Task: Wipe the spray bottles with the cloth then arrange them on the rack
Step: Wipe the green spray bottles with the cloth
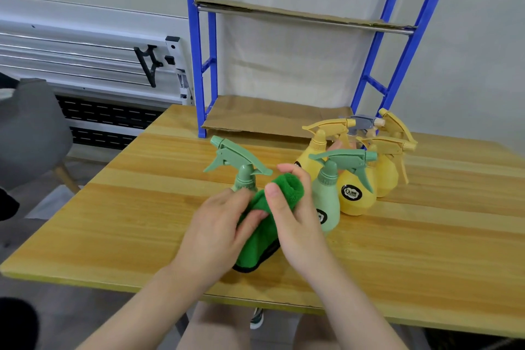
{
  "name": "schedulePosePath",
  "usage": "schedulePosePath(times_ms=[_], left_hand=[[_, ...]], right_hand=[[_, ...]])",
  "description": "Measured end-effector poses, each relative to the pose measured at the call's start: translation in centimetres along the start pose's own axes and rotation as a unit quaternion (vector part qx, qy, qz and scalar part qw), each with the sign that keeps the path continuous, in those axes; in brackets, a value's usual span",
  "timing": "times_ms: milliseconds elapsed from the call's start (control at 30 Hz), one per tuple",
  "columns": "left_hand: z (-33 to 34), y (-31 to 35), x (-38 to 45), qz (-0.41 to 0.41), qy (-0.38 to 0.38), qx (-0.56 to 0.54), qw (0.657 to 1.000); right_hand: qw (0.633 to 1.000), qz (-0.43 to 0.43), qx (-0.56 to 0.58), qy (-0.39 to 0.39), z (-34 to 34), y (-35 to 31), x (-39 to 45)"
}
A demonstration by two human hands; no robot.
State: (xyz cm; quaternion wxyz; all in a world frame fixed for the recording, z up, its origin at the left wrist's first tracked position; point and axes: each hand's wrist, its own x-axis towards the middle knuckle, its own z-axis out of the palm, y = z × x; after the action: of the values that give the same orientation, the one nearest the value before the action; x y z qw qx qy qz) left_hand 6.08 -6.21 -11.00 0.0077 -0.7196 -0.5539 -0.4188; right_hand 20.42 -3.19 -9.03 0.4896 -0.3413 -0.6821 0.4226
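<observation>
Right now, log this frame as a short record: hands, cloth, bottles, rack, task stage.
left hand: holds the green bottle being wiped, its body hidden by the cloth
right hand: grips the green cloth around that bottle
other bottles: second green bottle, yellow bottles and a grey-topped one, clustered on the table
rack: blue frame, cardboard shelves, no bottles on it
stage: wiping under way, none arranged

- Yellow spray bottle (356,196): a round black label with a large white "Q"; the smaller print beneath it is too blurred to read.
- Green spray bottle (326,202): a black label, mostly hidden, unreadable.
</observation>
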Motion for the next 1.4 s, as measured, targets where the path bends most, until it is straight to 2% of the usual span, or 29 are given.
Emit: schedulePosePath(times_ms=[100, 267, 433, 567, 867, 1033, 1100, 1267, 1400], left_hand=[[-0.6, -0.6, 0.0, -0.036, 0.006, -0.048, 0.998], [-0.8, -1.1, 0.2, -0.108, 0.081, -0.053, 0.99], [-0.8, -0.5, 1.8, -0.152, 0.073, -0.022, 0.985], [-0.4, -0.5, 3.7, -0.175, 0.072, -0.082, 0.978], [2.8, -0.4, 7.5, -0.188, 0.064, -0.141, 0.97], [4.3, -0.5, 9.0, -0.186, 0.051, -0.147, 0.97], [4.8, -0.7, 9.2, -0.187, 0.049, -0.147, 0.97], [4.9, -0.9, 9.1, -0.179, 0.039, -0.139, 0.973], [4.6, -0.8, 8.4, -0.163, 0.051, -0.11, 0.979]], right_hand=[[1.0, 0.021, -0.008, 0.009, -0.7, 0.3, -0.5], [0.999, 0.045, -0.021, 0.019, -3.1, 0.3, -1.3], [0.997, 0.062, -0.035, 0.015, -5.7, 0.1, -2.6], [0.994, 0.085, -0.06, 0.026, -7.5, 0.1, -3.3], [0.98, 0.128, -0.143, 0.052, -11.1, 0.7, -3.7], [0.954, 0.162, -0.239, 0.081, -13.9, 2.2, -3.1], [0.946, 0.187, -0.255, 0.069, -15.2, 2.8, -2.9], [0.957, 0.187, -0.222, -0.02, -17.0, 2.8, -3.0], [0.956, 0.193, -0.218, -0.016, -16.9, 2.7, -3.0]])
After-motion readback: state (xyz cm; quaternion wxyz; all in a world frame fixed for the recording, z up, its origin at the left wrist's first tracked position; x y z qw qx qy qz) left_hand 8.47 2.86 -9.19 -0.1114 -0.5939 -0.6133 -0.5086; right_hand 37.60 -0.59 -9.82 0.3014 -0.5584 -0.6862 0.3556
